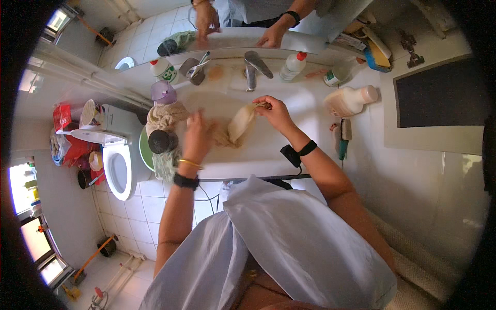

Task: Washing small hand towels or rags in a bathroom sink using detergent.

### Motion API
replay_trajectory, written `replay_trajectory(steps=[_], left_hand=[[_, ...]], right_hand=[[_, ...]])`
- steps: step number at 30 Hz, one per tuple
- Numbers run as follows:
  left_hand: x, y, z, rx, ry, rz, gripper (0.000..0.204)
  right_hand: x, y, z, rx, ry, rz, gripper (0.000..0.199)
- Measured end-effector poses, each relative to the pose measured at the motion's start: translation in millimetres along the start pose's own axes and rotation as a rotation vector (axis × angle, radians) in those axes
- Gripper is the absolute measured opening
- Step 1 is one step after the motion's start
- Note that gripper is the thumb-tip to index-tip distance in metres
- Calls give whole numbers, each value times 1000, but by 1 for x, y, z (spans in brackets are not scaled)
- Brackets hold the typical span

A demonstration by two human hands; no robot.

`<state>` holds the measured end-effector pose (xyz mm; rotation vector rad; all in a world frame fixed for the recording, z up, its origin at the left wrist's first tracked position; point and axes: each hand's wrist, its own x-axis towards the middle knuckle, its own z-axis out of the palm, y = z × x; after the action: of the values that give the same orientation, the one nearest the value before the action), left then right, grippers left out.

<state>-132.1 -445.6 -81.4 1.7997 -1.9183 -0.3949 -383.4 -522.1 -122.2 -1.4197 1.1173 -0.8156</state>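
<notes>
Over the white washbasin (305, 160), my right hand (276, 113) pinches one end of a thin cream-coloured cloth (241, 124), which hangs down to the left in a narrow fold. Whether it is a sock or a rag I cannot tell. My left hand (198, 137) is smeared by motion at the left side of the basin, so its fingers do not read clearly. Beside it, under the cream cloth's lower end, lies a crumpled tan cloth (226, 138). A bunched beige knit cloth (166, 114) rests on the basin's left edge, close to my left hand.
Behind the basin stand a metal tap (251, 75), a grey cup (194, 72) with toothbrushes and a red-capped bottle (293, 66). A purple cup (164, 92) and dark round object (163, 141) sit left. On the right are a beige bottle (351, 101) and brush (344, 137).
</notes>
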Motion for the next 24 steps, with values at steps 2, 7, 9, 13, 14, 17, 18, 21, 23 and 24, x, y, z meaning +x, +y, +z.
replay_trajectory(steps=[2, 7, 9, 13, 14, 17, 18, 21, 23, 24], left_hand=[[3, 2, 48, -1204, -568, -647, 58], [24, 19, 140, -2392, -843, -689, 60], [37, 16, 162, -2229, -492, -769, 45], [59, 9, 190, -2359, -274, -670, 29], [65, 7, 194, -2374, -269, -681, 28], [83, 4, 203, -2383, -277, -701, 33], [88, 4, 207, -2370, -276, -698, 34], [98, 4, 221, -2346, -225, -653, 35], [100, 4, 232, -2312, -212, -624, 34], [100, 5, 237, -2284, -216, -608, 34]], right_hand=[[4, 15, 4, -45, 43, -133, 21], [-4, 19, 16, -201, -52, -55, 20], [-2, 17, 12, -275, -83, -96, 19], [28, 12, -15, 462, 331, 198, 27], [37, 10, -23, 403, 258, 144, 32], [51, 11, -37, 300, 234, 42, 36], [51, 14, -38, 280, 248, 17, 36], [44, 34, -25, 265, 358, 37, 35], [44, 56, -10, 201, 450, 124, 32], [46, 70, 2, 65, 418, 7, 29]])
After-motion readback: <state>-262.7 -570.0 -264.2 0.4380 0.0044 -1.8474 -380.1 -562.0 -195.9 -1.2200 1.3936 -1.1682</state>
